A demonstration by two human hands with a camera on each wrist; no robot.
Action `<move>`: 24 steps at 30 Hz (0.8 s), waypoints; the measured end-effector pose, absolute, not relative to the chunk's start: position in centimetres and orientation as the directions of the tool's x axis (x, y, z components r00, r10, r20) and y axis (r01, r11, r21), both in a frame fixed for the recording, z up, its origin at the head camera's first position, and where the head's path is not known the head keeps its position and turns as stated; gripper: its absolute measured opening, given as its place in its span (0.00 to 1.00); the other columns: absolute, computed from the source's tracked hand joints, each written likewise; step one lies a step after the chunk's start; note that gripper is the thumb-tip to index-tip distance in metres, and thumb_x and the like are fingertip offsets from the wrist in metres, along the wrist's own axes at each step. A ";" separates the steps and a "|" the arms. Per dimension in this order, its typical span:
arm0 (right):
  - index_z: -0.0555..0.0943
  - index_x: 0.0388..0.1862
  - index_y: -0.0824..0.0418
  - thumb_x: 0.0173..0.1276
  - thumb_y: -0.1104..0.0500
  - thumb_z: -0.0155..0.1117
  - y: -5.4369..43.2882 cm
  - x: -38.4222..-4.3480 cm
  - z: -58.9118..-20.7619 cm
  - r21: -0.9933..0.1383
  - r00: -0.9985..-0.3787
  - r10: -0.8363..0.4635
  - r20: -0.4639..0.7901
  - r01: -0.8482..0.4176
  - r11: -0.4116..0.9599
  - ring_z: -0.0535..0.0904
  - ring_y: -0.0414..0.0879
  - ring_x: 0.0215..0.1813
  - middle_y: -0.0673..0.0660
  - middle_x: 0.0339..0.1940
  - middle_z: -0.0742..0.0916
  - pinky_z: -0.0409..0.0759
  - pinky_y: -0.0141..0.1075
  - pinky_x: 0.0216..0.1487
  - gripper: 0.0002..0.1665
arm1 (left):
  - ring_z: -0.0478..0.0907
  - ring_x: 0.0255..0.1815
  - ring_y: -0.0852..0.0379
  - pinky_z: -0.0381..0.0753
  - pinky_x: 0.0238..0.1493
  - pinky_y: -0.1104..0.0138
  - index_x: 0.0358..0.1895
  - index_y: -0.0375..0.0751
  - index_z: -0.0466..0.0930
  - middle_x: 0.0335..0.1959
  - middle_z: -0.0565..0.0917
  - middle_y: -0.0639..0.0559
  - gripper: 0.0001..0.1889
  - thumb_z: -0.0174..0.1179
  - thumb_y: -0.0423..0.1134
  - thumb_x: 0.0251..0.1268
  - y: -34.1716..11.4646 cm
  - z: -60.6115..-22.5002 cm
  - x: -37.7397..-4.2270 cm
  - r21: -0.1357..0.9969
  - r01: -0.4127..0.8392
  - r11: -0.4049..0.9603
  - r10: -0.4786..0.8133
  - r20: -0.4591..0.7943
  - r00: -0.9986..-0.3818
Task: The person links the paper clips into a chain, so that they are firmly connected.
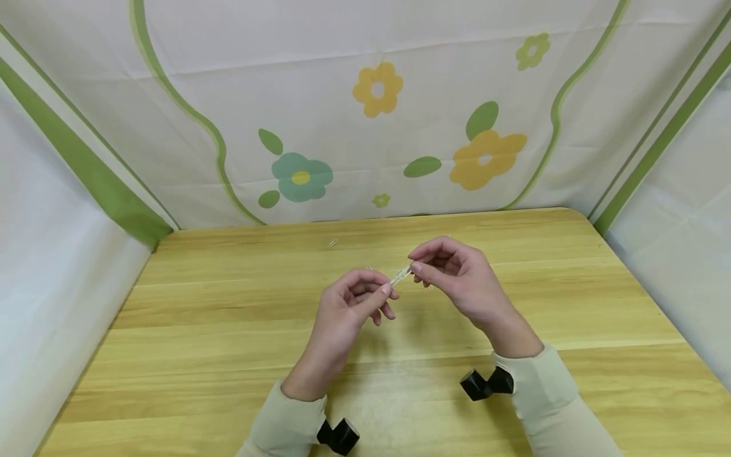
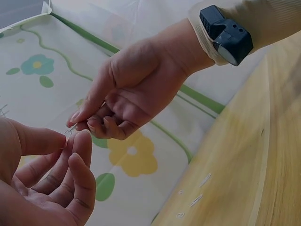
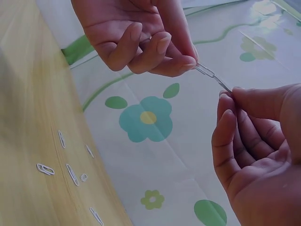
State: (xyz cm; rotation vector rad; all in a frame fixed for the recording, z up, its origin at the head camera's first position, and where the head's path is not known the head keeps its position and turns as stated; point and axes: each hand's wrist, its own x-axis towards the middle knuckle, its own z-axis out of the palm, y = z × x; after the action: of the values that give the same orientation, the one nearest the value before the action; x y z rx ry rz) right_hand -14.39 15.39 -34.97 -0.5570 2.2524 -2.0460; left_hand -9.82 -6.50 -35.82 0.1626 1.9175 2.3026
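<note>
Two white paper clips, hooked end to end, stretch between the hands above the table. Thumb and forefinger of the left hand [image 1: 345,308] pinch one paper clip [image 3: 205,70]; the other fingers curl loosely beneath. The right hand [image 1: 465,282], higher and further right, pinches the other paper clip [image 3: 223,84] between thumb and fingertips, which hide its end. From the left wrist view, the left hand [image 2: 47,174] covers much of the linked clips [image 2: 70,130], and the right hand [image 2: 136,89] reaches in from above.
Several loose paper clips lie on the wooden table [image 1: 228,330], one paper clip [image 1: 332,243] near its back edge and another paper clip [image 3: 45,169] among a scattered group. A white flowered cloth [image 1: 320,95] hangs behind. Black wrist cameras [image 1: 485,384] sit on both sleeves.
</note>
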 end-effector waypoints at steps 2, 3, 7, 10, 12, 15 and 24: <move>0.86 0.50 0.61 0.76 0.66 0.70 15.4 -14.4 -35.1 -0.976 -0.938 -0.288 0.194 -0.214 0.038 0.87 0.44 0.40 0.50 0.40 0.89 0.87 0.34 0.44 0.06 | 0.86 0.30 0.57 0.81 0.34 0.70 0.51 0.34 0.83 0.37 0.90 0.53 0.07 0.65 0.32 0.77 -6.5 -35.8 -9.8 0.983 -0.044 -0.178 0.173 -0.012 -0.985; 0.86 0.50 0.61 0.76 0.66 0.70 15.4 -14.4 -35.1 -0.979 -0.940 -0.286 0.188 -0.204 0.028 0.87 0.44 0.40 0.50 0.40 0.89 0.87 0.34 0.44 0.06 | 0.86 0.30 0.57 0.81 0.34 0.70 0.51 0.34 0.83 0.37 0.90 0.53 0.07 0.65 0.32 0.77 -6.5 -35.8 -9.8 0.983 -0.046 -0.178 0.170 -0.015 -0.985; 0.86 0.50 0.62 0.77 0.66 0.69 15.3 -14.5 -35.2 -0.983 -0.941 -0.290 0.176 -0.184 0.002 0.87 0.45 0.40 0.51 0.40 0.89 0.86 0.34 0.44 0.07 | 0.86 0.30 0.57 0.81 0.34 0.70 0.51 0.34 0.83 0.38 0.91 0.53 0.07 0.65 0.32 0.77 -6.5 -35.8 -9.9 0.984 -0.045 -0.173 0.155 -0.018 -0.988; 0.86 0.50 0.60 0.77 0.66 0.68 15.3 -14.5 -35.2 -0.983 -0.941 -0.291 0.175 -0.184 0.004 0.87 0.45 0.40 0.51 0.40 0.89 0.86 0.34 0.44 0.06 | 0.86 0.31 0.56 0.81 0.34 0.70 0.51 0.35 0.83 0.38 0.91 0.53 0.07 0.66 0.33 0.77 -6.6 -35.9 -9.9 0.985 -0.045 -0.165 0.145 -0.021 -0.989; 0.86 0.50 0.60 0.77 0.66 0.69 15.3 -14.5 -35.2 -0.982 -0.941 -0.289 0.176 -0.187 0.011 0.87 0.45 0.41 0.51 0.41 0.89 0.87 0.34 0.44 0.06 | 0.87 0.32 0.56 0.81 0.35 0.69 0.51 0.35 0.84 0.38 0.91 0.53 0.07 0.66 0.33 0.77 -6.6 -35.9 -10.0 0.986 -0.047 -0.159 0.142 -0.025 -0.990; 0.86 0.50 0.60 0.77 0.65 0.69 15.2 -14.5 -35.3 -0.980 -0.942 -0.284 0.181 -0.198 0.030 0.87 0.47 0.41 0.51 0.41 0.89 0.87 0.34 0.44 0.06 | 0.88 0.33 0.56 0.82 0.36 0.69 0.50 0.35 0.84 0.38 0.91 0.52 0.06 0.66 0.33 0.77 -6.7 -36.0 -10.0 0.987 -0.049 -0.152 0.141 -0.028 -0.990; 0.83 0.53 0.72 0.77 0.65 0.69 15.1 -14.6 -35.3 -0.975 -0.941 -0.288 0.178 -0.207 0.073 0.88 0.46 0.42 0.51 0.42 0.89 0.87 0.33 0.45 0.12 | 0.88 0.31 0.56 0.83 0.35 0.69 0.50 0.34 0.84 0.35 0.91 0.52 0.06 0.66 0.32 0.76 -6.6 -36.0 -10.1 0.986 -0.050 -0.159 0.131 -0.029 -0.991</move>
State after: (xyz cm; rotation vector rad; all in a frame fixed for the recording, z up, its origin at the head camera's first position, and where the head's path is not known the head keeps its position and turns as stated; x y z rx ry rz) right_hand -14.59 15.08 -35.27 -0.5216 2.2558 -2.0318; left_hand -10.10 -6.62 -36.03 0.0950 1.9544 2.3032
